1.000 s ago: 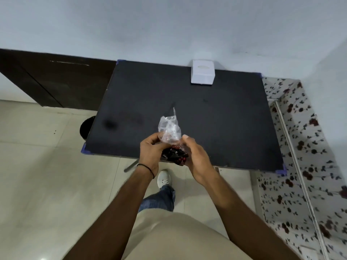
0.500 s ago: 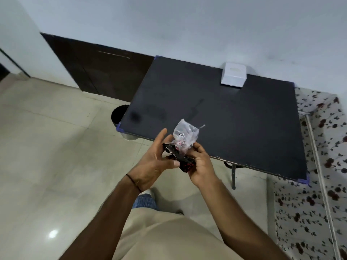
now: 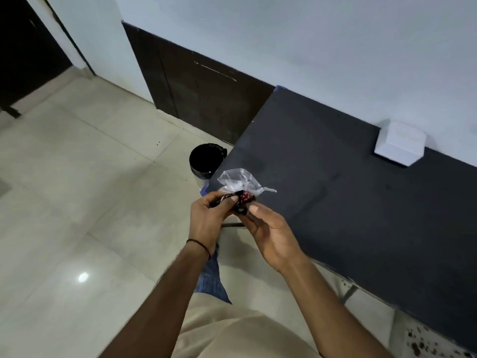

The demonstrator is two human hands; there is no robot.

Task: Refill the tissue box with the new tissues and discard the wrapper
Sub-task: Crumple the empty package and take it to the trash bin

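Observation:
A crumpled plastic wrapper point(image 3: 238, 184), clear on top with a black and red printed part below, sits between both hands near the table's left front corner. My left hand point(image 3: 206, 220) pinches its dark end. My right hand point(image 3: 268, 232) holds the other side with thumb and fingers. The white tissue box point(image 3: 398, 143) stands at the far edge of the black table point(image 3: 361, 215), against the wall, well beyond my hands. A black-lined waste bin point(image 3: 205, 161) stands on the floor just left of the table, a little beyond my left hand.
Dark wooden panelling point(image 3: 206, 99) runs along the wall behind the bin. Pale glossy floor tiles point(image 3: 77, 202) spread to the left. A table leg point(image 3: 348, 293) shows under the front edge. A floral-patterned surface point(image 3: 426, 344) lies at the lower right.
The view has swung left, so the table and tissue box have shifted right and the bin is now fully visible. Both hands keep crumpling the wrapper and have moved toward the table's left corner.

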